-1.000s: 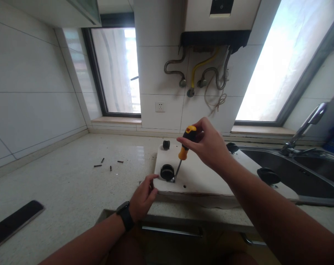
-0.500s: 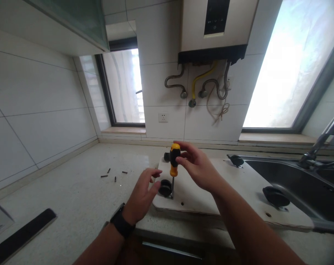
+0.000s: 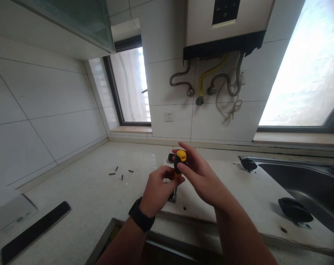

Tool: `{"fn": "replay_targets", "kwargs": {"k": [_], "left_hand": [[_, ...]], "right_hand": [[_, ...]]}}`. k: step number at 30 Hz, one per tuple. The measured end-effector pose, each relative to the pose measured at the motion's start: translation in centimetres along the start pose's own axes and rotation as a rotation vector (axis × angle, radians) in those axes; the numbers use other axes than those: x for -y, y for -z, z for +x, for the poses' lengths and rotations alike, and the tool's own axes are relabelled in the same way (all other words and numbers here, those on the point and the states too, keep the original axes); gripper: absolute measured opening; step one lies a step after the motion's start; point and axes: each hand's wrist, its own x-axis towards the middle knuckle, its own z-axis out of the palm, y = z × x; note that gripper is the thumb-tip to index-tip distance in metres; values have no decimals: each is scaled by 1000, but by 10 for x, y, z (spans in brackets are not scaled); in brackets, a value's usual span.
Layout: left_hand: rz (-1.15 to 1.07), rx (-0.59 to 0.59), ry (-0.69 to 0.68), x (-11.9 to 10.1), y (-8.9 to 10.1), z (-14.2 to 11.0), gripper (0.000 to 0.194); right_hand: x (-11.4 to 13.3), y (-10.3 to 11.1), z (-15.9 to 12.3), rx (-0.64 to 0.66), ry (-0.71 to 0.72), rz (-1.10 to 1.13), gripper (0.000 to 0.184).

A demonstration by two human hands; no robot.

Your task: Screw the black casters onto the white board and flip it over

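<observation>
Since the frame half a second ago, the left hand has moved from beside the near-left wheel onto the screwdriver, and the view has shifted. Its thumb and fingers now pinch the low end of the handle, while the right hand holds the upper part between thumb and fingers, some fingers raised. The screwdriver stands nearly upright over the left end of the white board, its shank running down beside the near-left wheel; whether the tip sits in a screw is too small to tell.

The left hand, with a watch on its wrist, hides most of that wheel. Just behind the handle, the far-left wheel is partly covered too. The right forearm crosses the board's middle. At the board's other end two more black wheels stand clear of both hands, one far and one near. Beside its right edge lies the sink.

On the desk, left of the board and well apart from the hands, lie four loose screws. Nearer the left edge are a dark strip and a pale box. On the wall behind, hoses hang below a heater, above a socket.
</observation>
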Motion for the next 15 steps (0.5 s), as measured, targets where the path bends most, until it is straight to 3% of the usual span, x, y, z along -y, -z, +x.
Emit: {"fn": "replay_targets", "kwargs": {"k": [3,5,7,12,15], "left_hand": [[-65,177,-18,0,6,4,15],[-96,286,-10,2,9,6,17],[-93,325,6,3,9,6,19],[21,77,49,5,-4,2,40],[14,16,67,5,-7,1,25]], "right_hand": [[-5,8,1,71,-30,181,53],[-4,7,0,-11,-23,149,44],[-1,2,-1,-145,-17,18,40],[4,-18,3,-416,35,-392,44],[3,-19,6,-381,33,-414,43]]}}
